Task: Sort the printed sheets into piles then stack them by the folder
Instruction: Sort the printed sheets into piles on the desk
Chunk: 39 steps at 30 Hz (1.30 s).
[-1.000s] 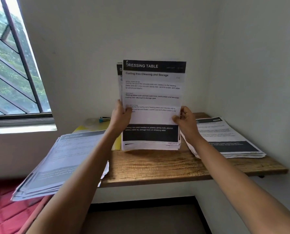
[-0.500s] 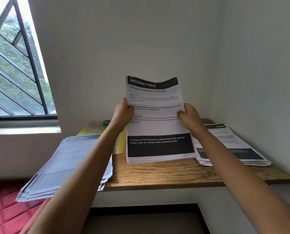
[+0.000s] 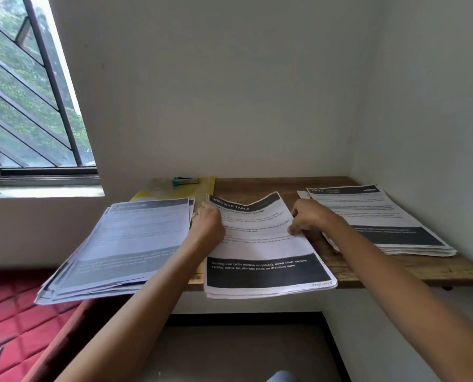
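3 piles of printed sheets sit along a wooden shelf (image 3: 395,268) set in the corner of a white wall. Both hands are on the middle pile (image 3: 265,260), whose top sheet is headed "DRESSING TABLE". The left hand (image 3: 207,224) has its fingers curled round the pile's left edge. The right hand (image 3: 309,219) pinches the right edge, its fingers bent over the paper. This pile lies nearly flat on the shelf. Its far edge is buckled upward between the hands, and its near edge, with a black band of text, hangs past the front of the shelf. The left pile (image 3: 130,244) is fanned out untidily, has a blurred header, and juts well over the shelf's left end above a red quilted cushion (image 3: 6,312). The right pile (image 3: 381,216) rests squarely on the shelf next to the side wall, just beside the right wrist. A yellow folder (image 3: 202,188) lies at the back left of the shelf, partly under the left pile, with a blue stapler (image 3: 185,181) on it. A barred window (image 3: 23,106) fills the upper left.
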{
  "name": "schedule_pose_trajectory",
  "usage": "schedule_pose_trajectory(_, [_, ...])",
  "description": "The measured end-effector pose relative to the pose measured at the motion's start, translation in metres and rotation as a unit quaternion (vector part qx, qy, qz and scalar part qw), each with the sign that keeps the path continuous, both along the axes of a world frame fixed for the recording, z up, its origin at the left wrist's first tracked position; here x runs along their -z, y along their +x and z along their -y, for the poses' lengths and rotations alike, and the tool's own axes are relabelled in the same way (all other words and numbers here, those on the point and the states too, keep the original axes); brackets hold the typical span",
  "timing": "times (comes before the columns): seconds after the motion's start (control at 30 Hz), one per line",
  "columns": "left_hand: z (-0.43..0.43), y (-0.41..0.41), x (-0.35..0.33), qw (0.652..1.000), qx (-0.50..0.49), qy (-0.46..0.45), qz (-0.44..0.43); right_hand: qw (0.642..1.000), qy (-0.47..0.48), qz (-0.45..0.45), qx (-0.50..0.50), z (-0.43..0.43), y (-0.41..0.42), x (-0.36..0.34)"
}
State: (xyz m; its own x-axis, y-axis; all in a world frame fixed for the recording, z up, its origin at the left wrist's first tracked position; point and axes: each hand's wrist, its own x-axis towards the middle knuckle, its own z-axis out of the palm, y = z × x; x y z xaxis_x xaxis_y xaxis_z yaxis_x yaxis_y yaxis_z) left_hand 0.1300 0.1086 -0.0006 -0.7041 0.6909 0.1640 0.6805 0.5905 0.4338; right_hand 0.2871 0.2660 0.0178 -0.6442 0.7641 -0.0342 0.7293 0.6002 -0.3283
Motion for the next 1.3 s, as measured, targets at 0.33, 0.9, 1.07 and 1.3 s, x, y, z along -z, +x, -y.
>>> schedule_pose_trajectory(0.33, [-0.047, 0.007, -0.014, 0.97, 0.215, 0.014, -0.111, 0.992, -0.008, -0.124, -0.026, -0.037, -0.016, 0.006])
schedule_pose_trajectory(0.9, [-0.071, -0.002, 0.035, 0.959, 0.257, -0.094, -0.073, 0.969, -0.072, -0.221, -0.079, -0.052, -0.024, 0.037])
schedule_pose_trajectory(1.07, [-0.072, -0.003, 0.036, 0.96, 0.255, -0.095, -0.071, 0.959, -0.09, -0.248, -0.105, -0.054, -0.02, 0.038])
schedule_pose_trajectory(1.3, [-0.074, -0.01, 0.038, 0.968, 0.21, 0.127, 0.051, 0.932, -0.154, -0.279, -0.174, -0.05, -0.013, 0.034])
